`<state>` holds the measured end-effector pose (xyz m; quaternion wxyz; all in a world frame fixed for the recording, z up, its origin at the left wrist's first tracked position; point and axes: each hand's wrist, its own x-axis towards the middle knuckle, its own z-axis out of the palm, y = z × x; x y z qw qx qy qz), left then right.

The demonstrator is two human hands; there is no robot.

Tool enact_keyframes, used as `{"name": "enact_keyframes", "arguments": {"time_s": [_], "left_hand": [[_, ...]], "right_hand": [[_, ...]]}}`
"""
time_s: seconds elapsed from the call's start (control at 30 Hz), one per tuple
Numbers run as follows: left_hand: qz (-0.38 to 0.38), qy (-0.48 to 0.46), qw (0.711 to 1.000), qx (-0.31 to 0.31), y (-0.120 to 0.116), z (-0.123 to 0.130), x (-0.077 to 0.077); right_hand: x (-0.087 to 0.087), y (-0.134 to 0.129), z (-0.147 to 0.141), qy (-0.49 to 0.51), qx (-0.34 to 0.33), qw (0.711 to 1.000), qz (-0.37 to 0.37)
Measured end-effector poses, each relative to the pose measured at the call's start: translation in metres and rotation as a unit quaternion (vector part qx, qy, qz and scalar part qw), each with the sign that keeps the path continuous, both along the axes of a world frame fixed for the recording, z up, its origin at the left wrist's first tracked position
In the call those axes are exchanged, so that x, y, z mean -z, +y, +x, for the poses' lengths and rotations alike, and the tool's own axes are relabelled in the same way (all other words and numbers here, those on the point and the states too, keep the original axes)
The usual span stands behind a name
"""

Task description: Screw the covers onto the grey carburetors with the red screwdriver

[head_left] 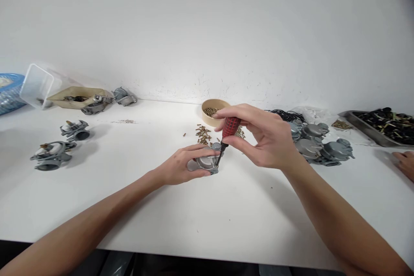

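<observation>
My left hand (183,164) grips a grey metal carburetor (207,162) from its left side, holding it on the white table. My right hand (261,136), closed around the red and black handle of a screwdriver (231,127), is above and to the right of it. The screwdriver's dark shaft slants down to the carburetor's right edge, where its tip meets a small screw or hole too small to make out. Just behind the carburetor lies a loose pile of small brass parts (203,133).
A round tan tub (207,118) of small brass pieces stands behind. Several carburetors (338,151) cluster at right, beside a metal tray (371,131) of black parts. Another person's hand (404,164) rests at the right edge. More carburetors (51,155) and a yellowish container (69,100) stand left.
</observation>
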<state>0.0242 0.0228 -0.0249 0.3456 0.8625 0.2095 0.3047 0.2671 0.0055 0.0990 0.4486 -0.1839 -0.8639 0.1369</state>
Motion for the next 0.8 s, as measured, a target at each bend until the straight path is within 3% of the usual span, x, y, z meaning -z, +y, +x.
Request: {"name": "enact_keyframes", "arguments": {"time_s": [0.13, 0.4, 0.63, 0.8], "left_hand": [[0.002, 0.0, 1.0, 0.004, 0.001, 0.001, 0.001], [-0.01, -0.01, 1.0, 0.008, 0.002, 0.002, 0.002], [0.064, 0.022, 0.997, -0.039, -0.001, -0.002, -0.003], [-0.03, 0.032, 0.998, -0.054, -0.001, -0.01, -0.014]], "right_hand": [[-0.004, -0.002, 0.006, 0.005, -0.067, 0.995, -0.078], [-0.002, -0.008, -0.004, 0.011, 0.042, 0.998, 0.042], [-0.005, -0.008, -0.004, 0.018, 0.072, 0.996, 0.055], [-0.006, -0.008, -0.002, 0.153, 0.118, 0.978, 0.075]]}}
